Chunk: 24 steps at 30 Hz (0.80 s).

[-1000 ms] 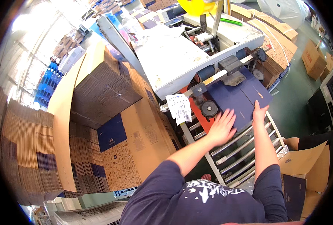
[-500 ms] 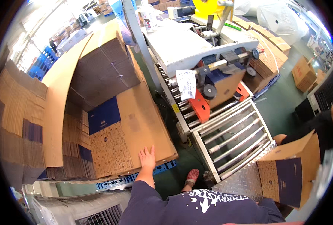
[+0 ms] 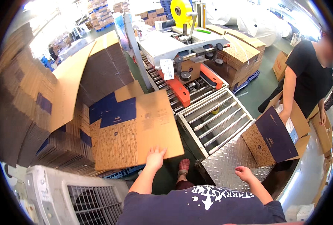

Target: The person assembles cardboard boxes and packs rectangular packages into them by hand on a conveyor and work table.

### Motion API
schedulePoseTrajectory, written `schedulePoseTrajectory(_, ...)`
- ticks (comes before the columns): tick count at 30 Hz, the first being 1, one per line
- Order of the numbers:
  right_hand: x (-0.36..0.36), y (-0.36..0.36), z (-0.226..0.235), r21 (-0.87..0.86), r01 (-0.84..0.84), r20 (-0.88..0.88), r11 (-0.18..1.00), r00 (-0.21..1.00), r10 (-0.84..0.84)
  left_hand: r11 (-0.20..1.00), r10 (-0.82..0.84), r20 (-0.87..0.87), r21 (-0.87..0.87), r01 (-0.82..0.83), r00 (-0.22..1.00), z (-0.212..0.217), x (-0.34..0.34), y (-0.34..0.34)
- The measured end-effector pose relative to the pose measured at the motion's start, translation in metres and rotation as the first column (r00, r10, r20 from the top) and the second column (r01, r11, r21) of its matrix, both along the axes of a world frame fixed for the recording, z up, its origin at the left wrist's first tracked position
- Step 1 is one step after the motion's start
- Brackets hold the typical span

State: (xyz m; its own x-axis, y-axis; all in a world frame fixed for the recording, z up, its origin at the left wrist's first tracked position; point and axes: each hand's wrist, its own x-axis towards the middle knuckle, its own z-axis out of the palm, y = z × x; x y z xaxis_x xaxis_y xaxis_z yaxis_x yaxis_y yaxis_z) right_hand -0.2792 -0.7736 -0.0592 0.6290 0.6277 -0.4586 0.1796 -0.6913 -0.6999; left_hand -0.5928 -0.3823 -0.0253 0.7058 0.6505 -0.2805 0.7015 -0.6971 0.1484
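My left hand [image 3: 156, 159] grips the near edge of a flattened carton [image 3: 157, 125], its fingers lying over the top face. This carton is brown with a dark blue panel and a patterned panel, and it sits askew on a stack of flattened cartons [image 3: 67, 150]. Over the diamond-plate metal surface [image 3: 222, 165], my right hand [image 3: 244, 173] is held with nothing in it, fingers loosely bent and apart. Just beyond it, an opened carton [image 3: 266, 140] stands tilted on the plate. A co-worker [image 3: 309, 78] has one arm inside that carton.
A roller conveyor [image 3: 215, 120] runs from the plate to a box-sealing machine [image 3: 189, 56] with orange guides, where another carton [image 3: 191, 70] sits. A grey slatted unit [image 3: 76, 198] stands at lower left. Strapped carton stacks [image 3: 241, 56] rest beyond the machine.
The top flattened carton has shifted and turned on its stack with my left hand on it. My right hand has come into view. The co-worker now reaches into the tilted carton.
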Motion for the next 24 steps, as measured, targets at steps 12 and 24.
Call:
schedulePoseTrajectory(12,-0.030,0.013,0.255,0.774,-0.159,0.080,0.613,0.985,0.155,0.264,-0.963,0.127,0.244,0.933,0.239,0.355,0.091,-0.148)
schedulePoseTrajectory(24,-0.105,0.024,0.254,0.792,0.215,-0.422,0.571,0.869,0.259,0.606,-0.599,0.766,0.240,0.758,0.236,0.278,0.255,-0.096)
